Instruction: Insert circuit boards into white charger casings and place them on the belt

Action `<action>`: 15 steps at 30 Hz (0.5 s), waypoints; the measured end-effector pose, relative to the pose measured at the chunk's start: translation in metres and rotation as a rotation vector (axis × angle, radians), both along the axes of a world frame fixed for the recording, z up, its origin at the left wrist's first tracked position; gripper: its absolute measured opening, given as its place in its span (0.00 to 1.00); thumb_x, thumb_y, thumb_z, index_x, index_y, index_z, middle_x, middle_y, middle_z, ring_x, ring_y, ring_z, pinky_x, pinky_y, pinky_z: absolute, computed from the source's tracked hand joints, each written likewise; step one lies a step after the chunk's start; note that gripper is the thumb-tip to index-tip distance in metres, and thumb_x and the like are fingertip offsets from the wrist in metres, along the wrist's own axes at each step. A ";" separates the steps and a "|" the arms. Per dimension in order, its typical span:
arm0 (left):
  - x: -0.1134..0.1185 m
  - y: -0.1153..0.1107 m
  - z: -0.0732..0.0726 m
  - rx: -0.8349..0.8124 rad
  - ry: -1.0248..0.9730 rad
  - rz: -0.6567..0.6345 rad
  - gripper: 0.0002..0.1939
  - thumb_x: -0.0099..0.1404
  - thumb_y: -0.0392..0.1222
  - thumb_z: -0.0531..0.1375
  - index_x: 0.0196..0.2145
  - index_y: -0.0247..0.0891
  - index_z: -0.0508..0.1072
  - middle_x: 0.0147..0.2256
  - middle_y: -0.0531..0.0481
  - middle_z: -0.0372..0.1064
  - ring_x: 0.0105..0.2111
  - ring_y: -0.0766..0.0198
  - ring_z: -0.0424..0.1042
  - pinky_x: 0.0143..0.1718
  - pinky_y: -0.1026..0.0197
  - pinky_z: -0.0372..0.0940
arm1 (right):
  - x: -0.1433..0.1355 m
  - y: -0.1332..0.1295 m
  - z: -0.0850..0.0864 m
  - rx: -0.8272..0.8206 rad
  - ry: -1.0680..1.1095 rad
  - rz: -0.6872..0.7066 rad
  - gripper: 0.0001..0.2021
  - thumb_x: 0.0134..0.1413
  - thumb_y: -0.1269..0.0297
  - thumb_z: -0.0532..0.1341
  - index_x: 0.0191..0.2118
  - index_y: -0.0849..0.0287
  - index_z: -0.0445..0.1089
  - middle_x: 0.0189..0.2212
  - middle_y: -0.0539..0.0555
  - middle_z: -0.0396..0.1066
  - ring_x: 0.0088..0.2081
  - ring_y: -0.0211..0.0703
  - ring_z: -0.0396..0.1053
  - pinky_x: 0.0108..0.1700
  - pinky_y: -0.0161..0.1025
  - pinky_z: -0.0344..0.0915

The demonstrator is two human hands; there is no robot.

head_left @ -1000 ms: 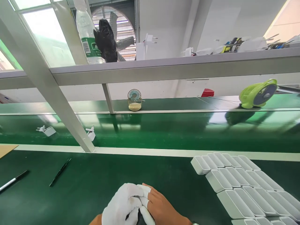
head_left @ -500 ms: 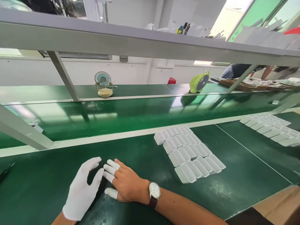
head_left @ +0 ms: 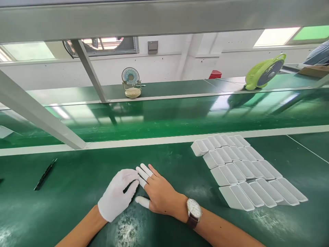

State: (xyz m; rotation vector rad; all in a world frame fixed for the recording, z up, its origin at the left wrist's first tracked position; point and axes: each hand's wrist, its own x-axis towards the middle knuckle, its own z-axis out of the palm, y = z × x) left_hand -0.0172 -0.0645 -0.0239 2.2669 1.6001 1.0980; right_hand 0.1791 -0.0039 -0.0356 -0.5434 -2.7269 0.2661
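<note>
My left hand (head_left: 118, 194) wears a white cloth glove. Its thumb and fingertips close on the white finger cot (head_left: 141, 181) on my right index finger. My right hand (head_left: 161, 193) is held palm down over the green tabletop, fingers stretched out. White cots also cover its thumb, middle and ring fingers, while the little finger is bare. A wristwatch (head_left: 194, 209) is on my right wrist. To the right stand several rows of narrow white open trays (head_left: 240, 169), apart from both hands.
A black pen (head_left: 45, 174) lies on the green table (head_left: 84, 178) at left. Beyond the white edge strip runs a shiny green belt (head_left: 159, 115). Behind it stand a small fan (head_left: 130, 77) and a lime-green fan (head_left: 264, 72). A slanted post (head_left: 41, 109) and an overhead shelf (head_left: 164, 19) frame the view.
The view has swung left and down, so the trays and fans sit further right. My left thumb and fingers have drawn together at the right index fingertip. The pen is now fully visible.
</note>
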 end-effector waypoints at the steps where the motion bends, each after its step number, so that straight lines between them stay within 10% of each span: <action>1: 0.001 -0.001 -0.001 -0.008 0.014 -0.029 0.11 0.72 0.34 0.53 0.49 0.41 0.70 0.46 0.44 0.73 0.48 0.58 0.74 0.51 0.50 0.71 | 0.000 0.000 0.000 -0.001 0.005 -0.004 0.26 0.64 0.51 0.59 0.56 0.71 0.70 0.63 0.71 0.62 0.69 0.60 0.51 0.70 0.60 0.48; 9: 0.003 -0.001 -0.004 -0.053 0.043 -0.077 0.11 0.72 0.34 0.54 0.50 0.41 0.70 0.46 0.43 0.73 0.48 0.56 0.72 0.51 0.48 0.70 | -0.002 -0.001 0.000 0.023 0.016 -0.021 0.23 0.65 0.51 0.59 0.50 0.70 0.73 0.61 0.71 0.64 0.68 0.61 0.54 0.70 0.60 0.50; 15: 0.005 -0.001 0.000 -0.104 -0.050 0.101 0.16 0.72 0.37 0.52 0.56 0.41 0.68 0.51 0.42 0.71 0.51 0.56 0.72 0.53 0.50 0.71 | -0.002 -0.003 0.000 0.137 0.036 0.192 0.16 0.66 0.55 0.58 0.38 0.63 0.77 0.36 0.60 0.77 0.50 0.53 0.72 0.72 0.59 0.46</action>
